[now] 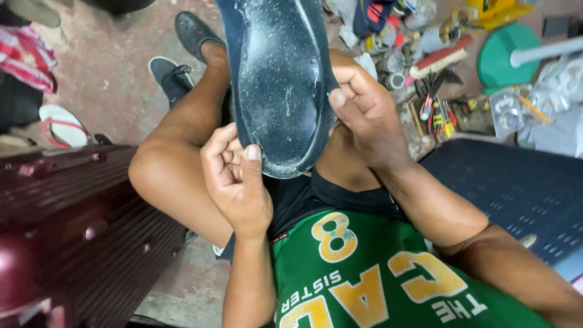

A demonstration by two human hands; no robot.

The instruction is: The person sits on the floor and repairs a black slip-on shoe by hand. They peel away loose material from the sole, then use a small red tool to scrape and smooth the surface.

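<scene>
At the far left lies one white flip-flop (pixel 61 126); further right, two dark shoes (pixel 182 54) rest on the floor. In the centre, one dark sole (pixel 280 85) is held up. It looks light, flexible and gritty, best gripped at its edges. The left hand (pixel 235 182) pinches its lower end, fingers curled; the right hand (pixel 367 115) clamps its right edge, thumb on top.

shoe sole (pixel 280 79): dark navy, pale specks | shirt (pixel 364 279): green, yellow print | mat (pixel 510 188): perhaps navy
</scene>
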